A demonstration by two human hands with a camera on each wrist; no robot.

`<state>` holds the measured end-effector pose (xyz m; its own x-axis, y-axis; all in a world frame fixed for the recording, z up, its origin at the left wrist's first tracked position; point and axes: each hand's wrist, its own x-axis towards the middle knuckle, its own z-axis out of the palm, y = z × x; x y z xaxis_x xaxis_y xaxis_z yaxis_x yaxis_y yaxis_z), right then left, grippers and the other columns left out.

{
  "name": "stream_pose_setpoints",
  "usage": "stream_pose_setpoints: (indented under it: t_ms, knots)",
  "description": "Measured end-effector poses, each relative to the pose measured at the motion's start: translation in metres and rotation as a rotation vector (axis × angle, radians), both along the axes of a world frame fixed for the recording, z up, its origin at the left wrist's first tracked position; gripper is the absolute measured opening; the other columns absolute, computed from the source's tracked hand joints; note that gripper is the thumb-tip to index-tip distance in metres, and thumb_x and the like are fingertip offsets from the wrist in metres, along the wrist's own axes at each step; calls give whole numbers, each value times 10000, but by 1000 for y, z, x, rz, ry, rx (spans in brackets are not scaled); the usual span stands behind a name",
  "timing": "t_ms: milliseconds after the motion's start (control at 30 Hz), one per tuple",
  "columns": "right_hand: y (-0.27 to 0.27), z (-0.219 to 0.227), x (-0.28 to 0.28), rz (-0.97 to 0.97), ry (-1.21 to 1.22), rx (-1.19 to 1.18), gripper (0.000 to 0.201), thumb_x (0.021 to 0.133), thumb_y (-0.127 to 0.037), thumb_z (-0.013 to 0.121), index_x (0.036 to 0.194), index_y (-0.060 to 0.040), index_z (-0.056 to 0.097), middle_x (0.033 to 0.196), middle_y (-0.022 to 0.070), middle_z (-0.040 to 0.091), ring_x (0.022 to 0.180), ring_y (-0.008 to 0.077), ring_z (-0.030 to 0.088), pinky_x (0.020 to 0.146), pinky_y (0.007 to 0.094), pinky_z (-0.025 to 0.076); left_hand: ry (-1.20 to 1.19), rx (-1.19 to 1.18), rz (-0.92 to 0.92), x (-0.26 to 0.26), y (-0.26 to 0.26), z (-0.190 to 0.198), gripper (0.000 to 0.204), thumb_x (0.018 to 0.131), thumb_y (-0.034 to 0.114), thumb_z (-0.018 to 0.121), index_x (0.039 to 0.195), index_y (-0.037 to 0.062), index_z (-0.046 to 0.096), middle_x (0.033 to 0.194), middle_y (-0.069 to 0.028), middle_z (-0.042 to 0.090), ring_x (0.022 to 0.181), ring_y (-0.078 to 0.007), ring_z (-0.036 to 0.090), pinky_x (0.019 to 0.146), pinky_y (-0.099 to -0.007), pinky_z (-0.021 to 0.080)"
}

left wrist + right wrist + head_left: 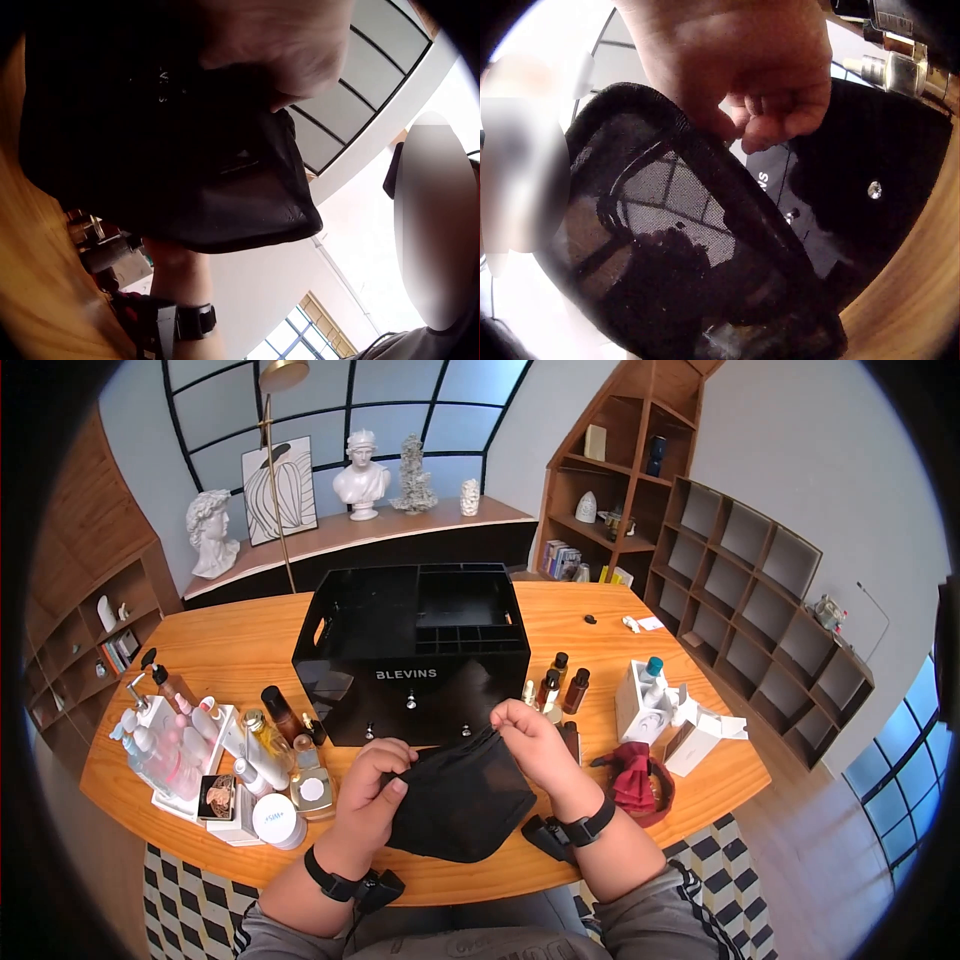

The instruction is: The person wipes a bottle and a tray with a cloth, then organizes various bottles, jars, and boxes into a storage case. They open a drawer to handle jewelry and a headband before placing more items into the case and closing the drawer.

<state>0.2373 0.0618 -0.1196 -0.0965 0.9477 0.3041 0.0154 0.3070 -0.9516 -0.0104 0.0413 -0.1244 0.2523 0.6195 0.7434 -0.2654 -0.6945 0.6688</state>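
A black mesh pouch [455, 810] hangs between the two hands, over the table's near edge. The left hand [372, 790] grips its left upper corner between thumb and fingers. At the top right, the right hand [533, 745] pinches the upper edge. In the right wrist view the see-through mesh [675, 202] shows below the right hand [742, 75]. The left wrist view has the pouch's dark side [172, 165] under the left hand [281, 45]. Just behind stands a glossy black organizer box [340, 690] with compartments and clear knobs.
Bottles and jars crowd a white tray [165, 800] at the left. Brown bottles [576, 691] stand right of the box. Farther right are a white holder [637, 710], an opened white carton [700, 745] and a red bow [635, 780] on a dish.
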Motion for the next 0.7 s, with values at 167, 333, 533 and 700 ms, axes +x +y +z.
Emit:
stream_pose_setpoints:
  t_ms: [167, 333, 533, 700]
  knots:
    - [-5, 9, 3, -69, 177, 1, 78, 951, -16, 480, 937, -67, 538, 697, -73, 475, 563, 20, 422, 499, 185, 337, 154, -26, 215, -6, 1, 7, 212, 820, -8, 617, 1031, 19, 604, 1078, -137, 601, 1095, -286, 565, 979, -376, 419]
    - [-28, 17, -19, -57, 123, 67, 79, 933, 19, 517, 923, -58, 526, 714, -63, 473, 605, 14, 431, 529, 182, 348, 345, 183, 275, 4, -22, 30, 361, 786, 72, 696, 1137, 21, 632, 1148, -153, 627, 1099, -328, 580, 957, -394, 448]
    - [-30, 4, -15, -50, -45, 150, 78, 910, 12, 594, 925, -45, 544, 782, -61, 506, 679, 7, 435, 582, 181, 367, 460, 261, 403, 5, -28, 29, 341, 745, 58, 694, 1084, 30, 672, 1085, -131, 658, 1034, -337, 604, 929, -414, 464]
    - [-40, 15, -23, -74, -220, 389, 104, 872, 20, 628, 910, -43, 555, 729, -24, 532, 645, 60, 501, 587, 224, 421, 480, 372, 564, 3, -29, 31, 368, 697, -5, 621, 1052, 66, 688, 1077, -94, 660, 1045, -307, 598, 964, -444, 427]
